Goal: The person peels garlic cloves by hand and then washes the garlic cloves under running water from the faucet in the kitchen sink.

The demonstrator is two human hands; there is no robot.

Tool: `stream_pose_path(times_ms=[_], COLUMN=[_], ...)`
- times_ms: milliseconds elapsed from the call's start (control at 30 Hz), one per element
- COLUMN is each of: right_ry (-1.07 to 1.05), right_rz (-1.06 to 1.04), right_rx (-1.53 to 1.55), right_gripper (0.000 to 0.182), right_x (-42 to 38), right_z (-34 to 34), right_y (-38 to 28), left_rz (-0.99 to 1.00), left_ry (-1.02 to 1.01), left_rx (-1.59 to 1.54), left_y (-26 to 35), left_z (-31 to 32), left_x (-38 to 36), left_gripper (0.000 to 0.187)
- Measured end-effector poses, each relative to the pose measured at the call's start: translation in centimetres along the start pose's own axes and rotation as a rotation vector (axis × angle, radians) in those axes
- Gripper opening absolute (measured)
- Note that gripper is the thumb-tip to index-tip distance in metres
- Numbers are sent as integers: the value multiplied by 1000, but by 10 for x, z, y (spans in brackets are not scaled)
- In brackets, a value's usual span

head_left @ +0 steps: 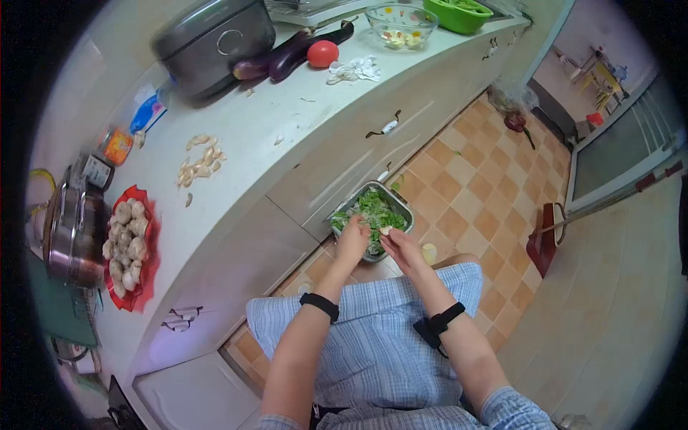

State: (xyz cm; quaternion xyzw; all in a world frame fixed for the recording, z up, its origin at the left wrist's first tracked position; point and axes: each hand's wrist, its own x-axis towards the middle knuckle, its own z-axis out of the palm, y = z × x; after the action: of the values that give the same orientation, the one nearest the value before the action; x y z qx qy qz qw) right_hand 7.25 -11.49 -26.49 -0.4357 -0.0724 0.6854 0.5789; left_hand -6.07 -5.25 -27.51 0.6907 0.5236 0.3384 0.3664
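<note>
My right hand (pixel 403 249) pinches a pale garlic clove (pixel 385 230) between thumb and fingertips. Close beside it, my left hand (pixel 352 241) has its fingers drawn together; whatever they hold, if anything, is too small to make out. Both hands are above a metal-rimmed bin (pixel 410 213) on the floor, which holds green leaf scraps (pixel 373 203) and pale bits that look like peelings. Up on the counter, several loose garlic cloves (pixel 203 161) lie in a heap. Whole garlic bulbs (pixel 130 240) fill a red scalloped dish (pixel 151 228) near the wall.
The white counter (pixel 244 154) curves along my left, above cabinet drawers. On it are a dark rice cooker (pixel 215 50), eggplants (pixel 287 64), a tomato (pixel 322 54), a glass bowl (pixel 402 29), a green basket (pixel 459 18) and a steel pot (pixel 75 236). A red dustpan (pixel 542 251) stands right.
</note>
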Motion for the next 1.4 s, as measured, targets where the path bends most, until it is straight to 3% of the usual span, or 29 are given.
stream_pose_path(times_ms=[67, 133, 267, 333, 467, 667, 733, 767, 833, 933, 1067, 1133, 1400], right_ry=[-10, -16, -54, -68, -81, 64, 68, 71, 22, 12, -15, -61, -61], right_rz=[8, 14, -36, -49, -45, -18, -303, -299, -522, -355, -322, -439, -435], right_rx=[16, 35, 25, 39, 39, -194, -601, -606, -816, -717, -684, -724, -757], right_gripper=[21, 21, 26, 34, 30, 26, 20, 20, 17, 19, 20, 19, 13], right_x=[1, 5, 11, 11, 12, 17, 24, 26, 31, 35, 30, 27, 18], right_z=[-8, -13, -13, -10, -3, 5, 6, 6, 5, 7, 17, 23, 33], right_y=[4, 8, 15, 16, 14, 17, 18, 18, 16, 16, 11, 8, 6], left_rz=[19, -178, -352, -120, -104, -207, -232, -244, -207, -151, -122, -93, -72], left_ry=[9, -179, -175, -16, -117, -104, -78, -56, -48, -37, -28, 10, 32], left_rx=[96, 30, -69, -88, -381, -488, -421, -349, -326, -266, -315, -329, -212], left_y=[7, 22, 26, 5, -4, -9, -4, 0, -3, 1, 2, -1, 11], left_z=[4, -3, -5, 4, 14, 12, 3, -1, -2, -7, -15, -13, -34], left_x=[-4, -5, -5, -7, -11, -15, -15, -14, -14, -15, -19, -20, -22], left_gripper=[18, 19, 24, 24, 28, 27, 27, 26, 26, 26, 25, 24, 24])
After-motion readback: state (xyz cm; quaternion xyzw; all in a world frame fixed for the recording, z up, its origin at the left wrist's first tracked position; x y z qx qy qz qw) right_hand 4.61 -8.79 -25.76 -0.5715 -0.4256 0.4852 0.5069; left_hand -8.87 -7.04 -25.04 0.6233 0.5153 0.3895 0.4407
